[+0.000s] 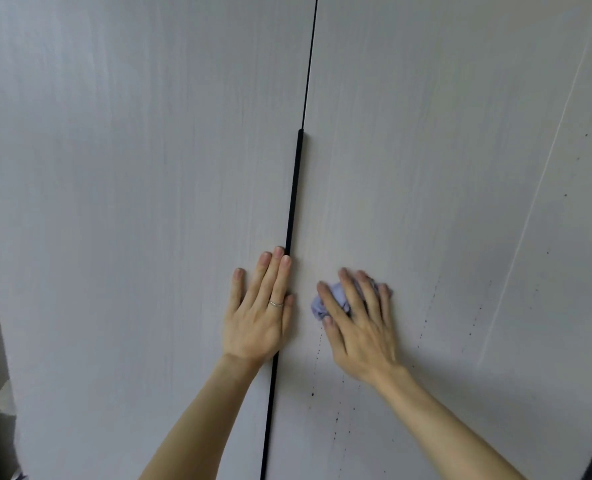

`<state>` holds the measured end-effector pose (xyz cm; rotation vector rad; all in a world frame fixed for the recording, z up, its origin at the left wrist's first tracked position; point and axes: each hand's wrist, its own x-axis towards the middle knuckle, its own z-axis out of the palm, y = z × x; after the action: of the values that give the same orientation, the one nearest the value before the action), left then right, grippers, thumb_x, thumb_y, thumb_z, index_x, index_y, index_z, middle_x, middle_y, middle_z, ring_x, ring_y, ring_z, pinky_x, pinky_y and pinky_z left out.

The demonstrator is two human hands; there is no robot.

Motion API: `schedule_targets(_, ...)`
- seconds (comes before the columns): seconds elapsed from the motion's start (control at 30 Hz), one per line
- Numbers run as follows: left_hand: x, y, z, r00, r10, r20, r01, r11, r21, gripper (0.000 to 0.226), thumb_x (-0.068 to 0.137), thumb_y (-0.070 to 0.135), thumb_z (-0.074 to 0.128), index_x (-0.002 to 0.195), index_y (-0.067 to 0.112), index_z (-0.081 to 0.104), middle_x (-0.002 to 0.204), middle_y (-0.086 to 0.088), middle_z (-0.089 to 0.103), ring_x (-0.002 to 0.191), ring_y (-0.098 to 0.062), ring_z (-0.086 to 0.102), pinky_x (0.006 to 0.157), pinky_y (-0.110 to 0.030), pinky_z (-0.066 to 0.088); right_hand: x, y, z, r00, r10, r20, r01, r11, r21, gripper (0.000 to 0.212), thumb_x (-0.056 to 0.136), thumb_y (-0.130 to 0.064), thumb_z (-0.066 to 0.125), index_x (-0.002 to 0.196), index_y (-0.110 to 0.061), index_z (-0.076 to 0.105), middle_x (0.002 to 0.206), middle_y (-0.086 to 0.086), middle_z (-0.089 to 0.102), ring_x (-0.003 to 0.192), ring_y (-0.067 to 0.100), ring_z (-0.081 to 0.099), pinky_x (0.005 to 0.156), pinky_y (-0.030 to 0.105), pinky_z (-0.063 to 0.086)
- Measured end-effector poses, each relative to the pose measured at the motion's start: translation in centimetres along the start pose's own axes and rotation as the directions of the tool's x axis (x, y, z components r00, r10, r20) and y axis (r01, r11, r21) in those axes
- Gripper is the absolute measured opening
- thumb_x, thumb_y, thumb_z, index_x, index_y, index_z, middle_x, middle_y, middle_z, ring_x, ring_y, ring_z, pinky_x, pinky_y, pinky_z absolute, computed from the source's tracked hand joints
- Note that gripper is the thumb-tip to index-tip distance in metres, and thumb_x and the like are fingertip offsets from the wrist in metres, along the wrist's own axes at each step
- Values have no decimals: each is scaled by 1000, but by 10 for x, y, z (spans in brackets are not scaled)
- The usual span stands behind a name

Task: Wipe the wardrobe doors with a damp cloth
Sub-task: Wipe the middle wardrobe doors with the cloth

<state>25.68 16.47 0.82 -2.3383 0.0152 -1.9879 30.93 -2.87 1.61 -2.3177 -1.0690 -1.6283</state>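
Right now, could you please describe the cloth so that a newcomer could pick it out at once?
Find the black handle strip running down the seam between the pale wardrobe doors. Just right of its lower part, the right hand holds a crumpled cloth against the right door. It is the only lilac thing; the left hand holds nothing.

Two pale, wood-grained wardrobe doors, met at a dark seam, with both hands on them

A black handle strip [294,202] runs down the seam between the left door [131,202] and the right door [408,168]. The left hand [259,313] lies flat on the left door, its fingertips beside the strip. The right hand [360,323] holds a bunched lilac cloth [336,299] against the right door, near the seam. Trails of dark specks [336,419] dot the right door below and to the right of the cloth
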Motion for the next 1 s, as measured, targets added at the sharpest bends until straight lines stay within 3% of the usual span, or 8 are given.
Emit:
schedule_targets(0.1,-1,0,2,1000,-2,-5,2,1000,11,62,104,27,36,161,13,16,164,-3,24,154,-17,18,125,-45,14,60,27,-24,991,103,-88,-102,995,8,50,102,-38,36,151,-27,38,160,12,29,145,37,27,114,58,20)
schedule_targets(0.23,0,-1,3,1000,5,-8,-5,1000,28,59,104,26,37,159,10,21,164,-5,26,153,-19,20,123,-47,18,131,61,-53,948,259,-184,-254,966,51,52,104,-39,32,154,-27,33,164,10,20,150,32,17,118,55,15)
schedule_targets(0.4,0,0,3,1000,9,-25,-9,1000,29,56,105,24,36,157,7,26,164,-5,24,153,-19,22,124,-47,16,62,34,-16,928,324,-185,-311,945,98,53,102,-35,38,153,-22,36,163,14,21,150,37,18,116,61,15)
schedule_targets(0.57,-2,0,3,1000,-24,-8,24,1000,-9,60,105,22,37,160,10,17,165,-4,21,154,-17,17,124,-48,12,-55,14,12,976,216,13,-217,974,61,51,103,-40,33,153,-27,32,164,11,18,149,37,20,113,63,23)
schedule_targets(0.67,1,10,0,997,-78,23,79,995,-54,66,102,19,39,160,11,10,166,-6,18,155,-16,10,124,-49,5,-23,44,-5,977,213,-4,-212,975,68,50,105,-41,29,153,-28,33,163,12,22,149,37,20,116,59,19)
schedule_targets(0.83,2,39,2,972,-222,73,230,965,-123,70,102,24,36,160,13,-1,167,-5,7,156,-17,-1,124,-52,-4,81,107,-50,874,458,-162,-437,887,151,52,106,-42,23,155,-27,30,165,10,17,152,31,11,120,52,10)
schedule_targets(1.0,1,40,15,962,-271,28,272,958,-93,69,101,22,37,160,12,3,165,-9,18,155,-14,-3,123,-46,-9,31,97,-26,883,440,-162,-423,897,130,53,105,-39,28,155,-21,33,164,14,17,151,34,12,120,55,11)
